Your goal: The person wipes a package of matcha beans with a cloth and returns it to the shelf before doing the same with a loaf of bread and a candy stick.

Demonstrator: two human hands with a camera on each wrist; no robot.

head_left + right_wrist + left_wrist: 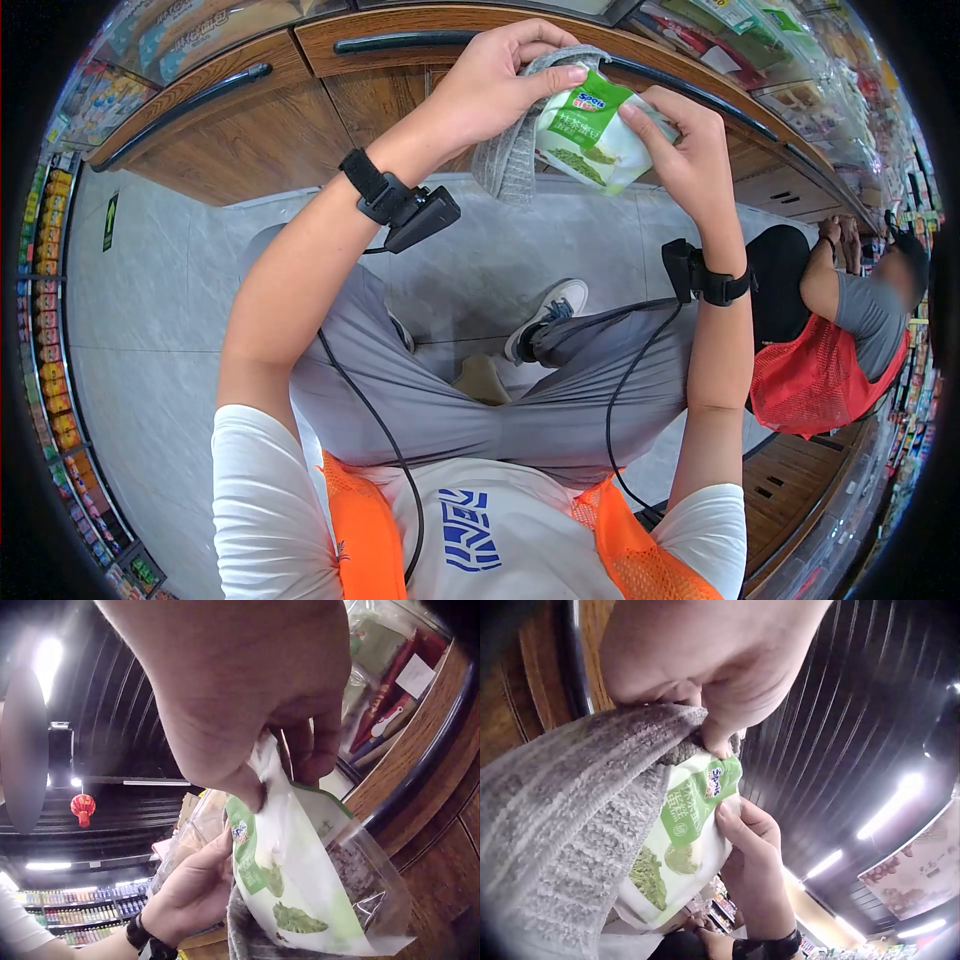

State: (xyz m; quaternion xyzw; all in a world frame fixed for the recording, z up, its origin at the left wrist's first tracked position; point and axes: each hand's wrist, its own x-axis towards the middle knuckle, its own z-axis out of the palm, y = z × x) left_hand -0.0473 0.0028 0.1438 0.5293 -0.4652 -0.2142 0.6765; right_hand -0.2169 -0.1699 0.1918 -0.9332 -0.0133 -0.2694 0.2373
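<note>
A green and white snack packet (590, 135), printed with green cake pictures, is held up between both hands over the person's knees. The left hand (505, 85) grips a grey ribbed cloth (507, 160) together with the packet's upper left corner, its thumb lying on the green label. The cloth hangs down beside and behind the packet; in the left wrist view the cloth (570, 825) fills the lower left. The right hand (690, 150) pinches the packet's right side, thumb in front. From the right wrist, the packet (292, 877) looks creased under those fingers, with a clear plastic part (367, 877) behind it.
Wooden cabinet doors (280, 130) with a dark handle (400, 42) stand in front, bagged goods (830, 110) above them. At the right crouches another person in a red mesh vest (830, 375). Stocked shelves (50, 300) line the far left. Cables (375, 420) run from both wrist cameras.
</note>
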